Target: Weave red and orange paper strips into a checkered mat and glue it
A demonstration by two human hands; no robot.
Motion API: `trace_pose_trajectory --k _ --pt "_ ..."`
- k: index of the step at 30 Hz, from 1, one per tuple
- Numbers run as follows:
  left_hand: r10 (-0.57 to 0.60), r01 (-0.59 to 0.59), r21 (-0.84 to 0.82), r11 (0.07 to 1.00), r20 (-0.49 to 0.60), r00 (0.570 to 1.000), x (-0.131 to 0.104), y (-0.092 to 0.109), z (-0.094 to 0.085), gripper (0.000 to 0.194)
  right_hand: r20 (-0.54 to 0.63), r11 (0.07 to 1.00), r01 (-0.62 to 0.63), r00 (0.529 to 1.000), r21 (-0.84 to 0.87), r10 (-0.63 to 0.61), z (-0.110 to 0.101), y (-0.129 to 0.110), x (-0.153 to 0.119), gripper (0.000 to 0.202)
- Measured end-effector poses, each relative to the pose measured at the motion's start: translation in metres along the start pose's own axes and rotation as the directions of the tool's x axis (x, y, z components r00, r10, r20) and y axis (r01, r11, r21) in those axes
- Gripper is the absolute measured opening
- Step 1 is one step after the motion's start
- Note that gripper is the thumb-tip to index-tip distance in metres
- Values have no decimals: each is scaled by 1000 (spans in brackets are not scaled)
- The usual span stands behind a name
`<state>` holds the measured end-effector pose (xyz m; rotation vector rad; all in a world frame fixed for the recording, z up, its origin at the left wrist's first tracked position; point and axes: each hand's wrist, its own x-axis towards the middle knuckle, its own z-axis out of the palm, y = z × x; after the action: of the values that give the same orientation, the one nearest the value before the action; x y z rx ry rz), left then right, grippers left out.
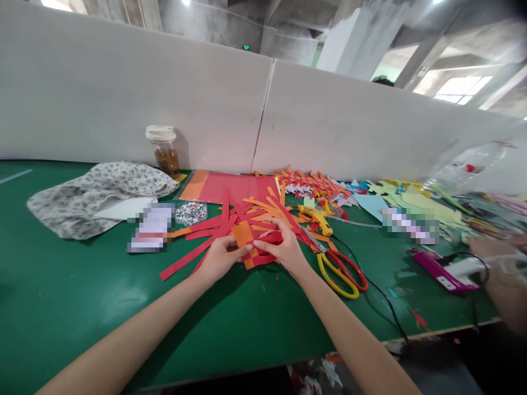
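Observation:
My left hand (221, 257) pinches an orange paper strip (242, 235) that stands upright between my hands. Bent red paper strips (269, 238) cross it, and my right hand (287, 251) is closed on these, thumb and fingers pressing from the right side. My two thumb tips nearly meet at the crossing; how the strips are joined is hidden by my fingers. Behind and around my hands lies a loose pile of red strips (187, 260) and orange strips (259, 204). Scissors (338, 272) with one yellow and one red handle lie just right of my right hand.
A yellow glue gun (319, 218) with a black cord lies beyond the scissors. Folded red-orange pieces (313, 184), green paper scraps (428, 206) and a purple power strip (442, 271) are rightward. Leftward are patterned cloth (82, 197), a lidded cup (164, 151) and small round pieces (191, 213).

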<state>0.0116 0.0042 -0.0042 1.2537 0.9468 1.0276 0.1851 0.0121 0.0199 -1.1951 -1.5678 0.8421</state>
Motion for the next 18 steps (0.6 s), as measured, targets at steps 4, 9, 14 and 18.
trace_pose_trajectory --k 4,9,14,18 --pt "31 -31 -11 999 -33 999 3 -4 -2 34 -23 996 -53 998 78 54 -1 3 3 50" --pt "16 -18 -23 1000 -62 998 3 -1 -3 33 -166 968 -129 972 214 166 -6 7 6 48" --pt "23 -25 -31 999 -83 996 2 0 -2 32 -195 958 -121 965 260 175 -5 6 6 45" --pt "25 -28 -28 999 -89 996 3 -1 -1 33 -224 960 -122 958 254 181 -5 5 6 48"
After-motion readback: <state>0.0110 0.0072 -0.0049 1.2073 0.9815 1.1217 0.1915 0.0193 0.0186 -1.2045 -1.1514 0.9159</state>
